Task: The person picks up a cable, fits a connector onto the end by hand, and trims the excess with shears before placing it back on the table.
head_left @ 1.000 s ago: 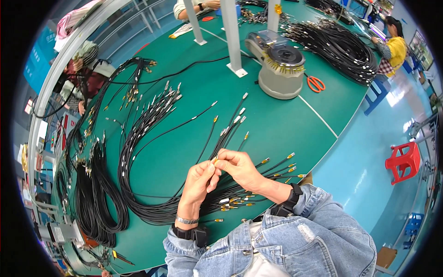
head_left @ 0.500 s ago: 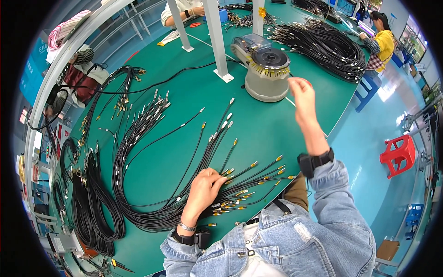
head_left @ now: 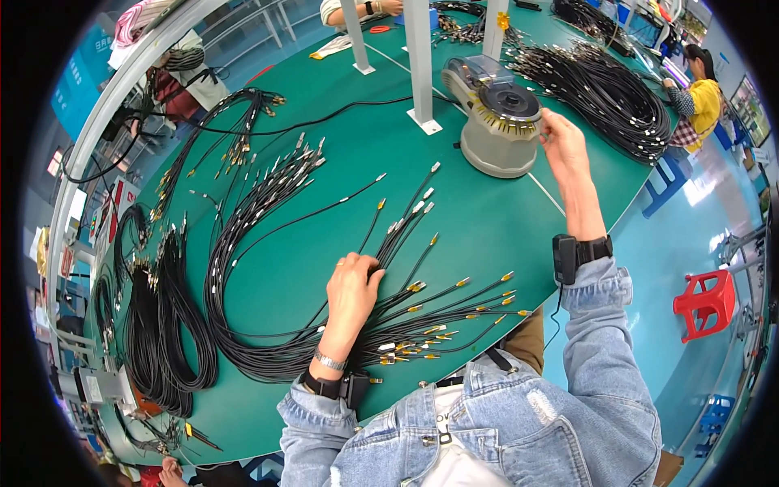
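Observation:
A thick bundle of black cables (head_left: 243,341) curves across the green table, its ends fanning out with yellow and white sleeves. My left hand (head_left: 353,294) is closed over several of these cables, fingers curled and partly hidden. Further off to the right stands a grey round tape dispenser (head_left: 499,146) with a black reel on top and a ring of yellow tape tabs (head_left: 507,124). At the dispenser's right edge, beside the tabs, are the pinched fingertips of my right hand (head_left: 565,146); whatever they hold is too small to tell.
More looped black cables (head_left: 150,349) lie at the left, and a large coil (head_left: 608,101) at the far right. Grey metal posts (head_left: 420,69) rise from the table (head_left: 487,219). Co-workers are at the far side; a red stool (head_left: 704,306) stands on the floor.
My right hand has come up against the dispenser's edge. My left hand has shifted along the cables, away from the sleeved ends near me. The whole view has moved slightly.

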`<state>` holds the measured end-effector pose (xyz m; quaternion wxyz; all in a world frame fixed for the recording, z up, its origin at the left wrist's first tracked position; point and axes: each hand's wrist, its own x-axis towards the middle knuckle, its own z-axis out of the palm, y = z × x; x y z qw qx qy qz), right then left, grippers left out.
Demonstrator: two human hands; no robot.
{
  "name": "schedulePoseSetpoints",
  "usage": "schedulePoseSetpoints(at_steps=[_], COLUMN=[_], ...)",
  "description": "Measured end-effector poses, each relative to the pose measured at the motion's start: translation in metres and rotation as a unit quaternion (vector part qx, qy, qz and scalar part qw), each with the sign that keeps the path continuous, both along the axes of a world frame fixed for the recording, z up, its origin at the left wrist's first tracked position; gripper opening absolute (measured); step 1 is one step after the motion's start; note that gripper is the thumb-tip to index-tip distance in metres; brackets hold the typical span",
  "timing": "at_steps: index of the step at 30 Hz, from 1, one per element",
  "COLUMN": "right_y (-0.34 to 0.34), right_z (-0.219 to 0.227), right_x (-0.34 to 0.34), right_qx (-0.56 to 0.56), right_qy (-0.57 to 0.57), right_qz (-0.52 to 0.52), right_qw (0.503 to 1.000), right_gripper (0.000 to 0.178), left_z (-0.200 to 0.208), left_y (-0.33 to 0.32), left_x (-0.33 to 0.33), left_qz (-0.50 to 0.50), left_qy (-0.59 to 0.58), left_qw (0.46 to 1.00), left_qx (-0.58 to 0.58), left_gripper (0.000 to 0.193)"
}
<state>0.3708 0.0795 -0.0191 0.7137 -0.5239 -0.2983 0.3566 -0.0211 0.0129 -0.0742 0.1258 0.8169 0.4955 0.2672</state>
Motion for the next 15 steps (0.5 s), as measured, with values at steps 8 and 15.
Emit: schedulePoseSetpoints(at_steps=[8, 15], right_y=[-0.068, -0.112], right_z=[0.023, 0.007], right_x=[-0.071, -0.098], right_qx=[0.078, 0.027], right_qy=[0.068, 0.106], right_qz=[0.19, 0.244], right_qw=[0.976, 0.964], right_gripper=[0.01, 0.012], left_z=[-0.014, -0.023], left_y=[0.013, 0.014], left_x=[0.029, 0.037], left_qz=[-0.013, 0.011], left_qy=[0.087, 0.152], left_qw=[0.996, 0.987], left_qx=[0.034, 0.041], left_gripper=[0.01, 0.008])
